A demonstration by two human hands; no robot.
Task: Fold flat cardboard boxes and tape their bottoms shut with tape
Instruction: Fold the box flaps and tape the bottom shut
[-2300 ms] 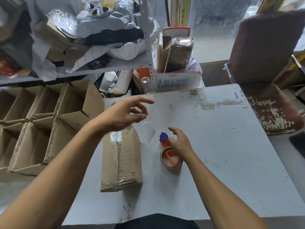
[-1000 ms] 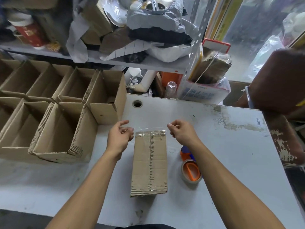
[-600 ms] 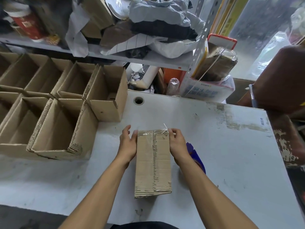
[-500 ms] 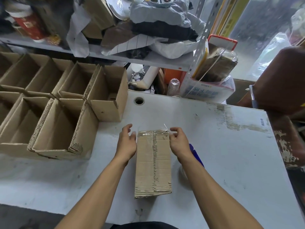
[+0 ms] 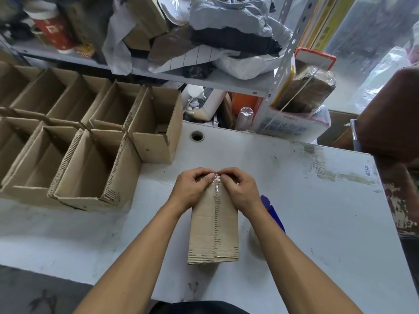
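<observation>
A small cardboard box [image 5: 214,225] lies bottom-up on the white table [image 5: 317,218], straight in front of me. Clear tape [image 5: 217,189] runs along its centre seam to the far end. My left hand [image 5: 192,189] and my right hand [image 5: 240,189] sit side by side on that far end. Their fingers curl over the far edge and press the tape end down, fingertips almost touching. The tape dispenser [image 5: 272,211], with its blue handle, lies just right of the box. My right forearm hides most of it.
Several open folded boxes [image 5: 90,168] stand in rows at the left, the nearest one [image 5: 158,134] beside a cable hole [image 5: 196,135]. A cluttered shelf [image 5: 204,75] rises behind the table. A brown chair [image 5: 392,114] stands at the right edge.
My hands moved from the box's two sides to its far end and came together over the seam. Earlier they held a strip of tape stretched above that end.
</observation>
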